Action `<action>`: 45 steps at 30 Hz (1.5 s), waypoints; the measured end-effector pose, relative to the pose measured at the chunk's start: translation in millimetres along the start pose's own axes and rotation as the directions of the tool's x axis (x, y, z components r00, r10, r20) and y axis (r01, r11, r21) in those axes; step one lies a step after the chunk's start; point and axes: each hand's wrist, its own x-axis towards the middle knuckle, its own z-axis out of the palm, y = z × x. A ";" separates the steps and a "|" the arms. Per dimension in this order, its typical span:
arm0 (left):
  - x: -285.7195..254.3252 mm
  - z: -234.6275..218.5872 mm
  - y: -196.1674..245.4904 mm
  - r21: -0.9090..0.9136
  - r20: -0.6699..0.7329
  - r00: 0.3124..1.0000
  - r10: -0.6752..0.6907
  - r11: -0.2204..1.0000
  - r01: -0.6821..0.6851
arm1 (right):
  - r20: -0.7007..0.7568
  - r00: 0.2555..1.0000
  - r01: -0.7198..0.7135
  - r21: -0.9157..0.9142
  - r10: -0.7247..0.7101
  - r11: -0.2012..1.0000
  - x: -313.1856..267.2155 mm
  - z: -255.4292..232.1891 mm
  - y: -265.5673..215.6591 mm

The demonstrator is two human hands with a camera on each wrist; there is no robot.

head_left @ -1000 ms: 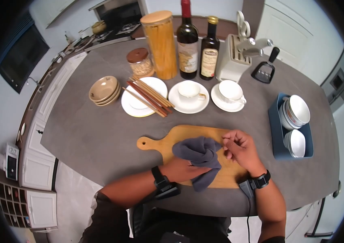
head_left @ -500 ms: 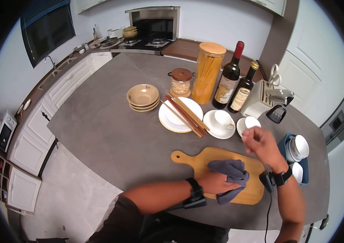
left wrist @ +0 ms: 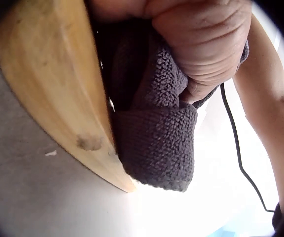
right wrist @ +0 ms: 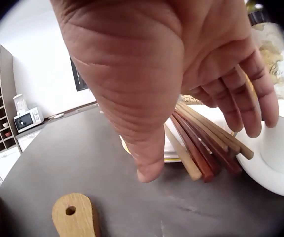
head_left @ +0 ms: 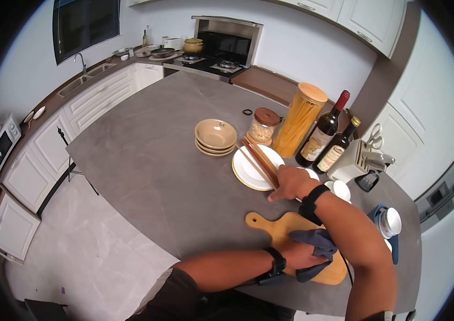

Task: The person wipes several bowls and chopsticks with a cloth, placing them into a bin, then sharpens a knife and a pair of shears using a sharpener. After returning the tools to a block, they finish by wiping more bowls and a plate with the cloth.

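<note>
My left hand (head_left: 300, 253) grips a bunched dark grey knitted cloth (left wrist: 156, 148) over the wooden cutting board (head_left: 285, 224). In the left wrist view the cloth hangs past the fingers beside the board's edge. My right hand (head_left: 294, 183) is stretched out at the near ends of a bundle of chopsticks (right wrist: 206, 140), light and reddish brown, lying across a white plate (head_left: 243, 171). In the right wrist view its thumb is on one side of the bundle and the extended fingers on the other, with a gap around the sticks. The fingertips hang close to a white cup (right wrist: 282, 143) on a saucer (right wrist: 270, 173).
Left of the plate stand stacked beige bowls (head_left: 215, 134). Behind are a jar of grains (head_left: 263, 125), a tall pasta jar (head_left: 300, 120), two dark bottles (head_left: 323, 131) and a knife block (head_left: 347, 163). At right is a blue bin (head_left: 394, 249) with white bowls (head_left: 391, 222).
My right hand has moved from above the board forward and left to the chopsticks, its fingers extending. The left hand keeps the cloth on the board. The head view has turned left.
</note>
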 end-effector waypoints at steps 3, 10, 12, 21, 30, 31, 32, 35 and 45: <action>0.2 -4.3 3.1 0.031 0.017 0.998 -0.068 0.997 0.067 | -0.012 1.000 -0.008 -0.009 0.008 1.000 13.6 10.7 1.5; -0.7 1.9 2.0 0.058 0.016 0.989 -0.146 0.988 0.145 | -0.042 0.999 0.004 -0.015 -0.004 1.000 26.7 27.8 15.6; -1.0 5.3 -2.5 -0.024 -0.020 0.994 -0.107 0.994 0.107 | -0.071 0.997 -0.005 0.001 0.005 1.000 29.4 36.9 17.2; -1.8 7.5 -6.8 -0.057 0.023 0.996 -0.083 0.995 0.084 | -0.159 0.987 -0.016 0.061 0.025 0.998 17.0 45.1 20.9; 2.3 4.9 -9.4 -0.056 0.105 0.991 -0.082 0.995 0.088 | -0.258 0.965 0.055 0.046 -0.042 0.997 9.8 54.9 40.3; 1.5 4.9 -8.4 -0.056 0.105 0.991 -0.082 0.994 0.089 | -0.259 0.965 0.058 0.061 -0.040 0.997 7.9 56.0 40.6; 0.3 5.1 -7.4 -0.027 0.104 0.983 -0.150 0.988 0.153 | -0.258 0.965 0.057 0.062 -0.039 0.996 8.3 59.1 41.8; -1.3 5.8 -9.3 0.037 0.100 0.972 -0.214 0.977 0.211 | -0.304 0.951 0.080 0.088 -0.049 0.993 7.8 62.3 43.1; -2.1 2.3 -2.5 0.077 0.093 0.981 -0.172 0.983 0.165 | -0.390 0.921 0.091 0.213 0.000 0.973 6.9 70.2 47.1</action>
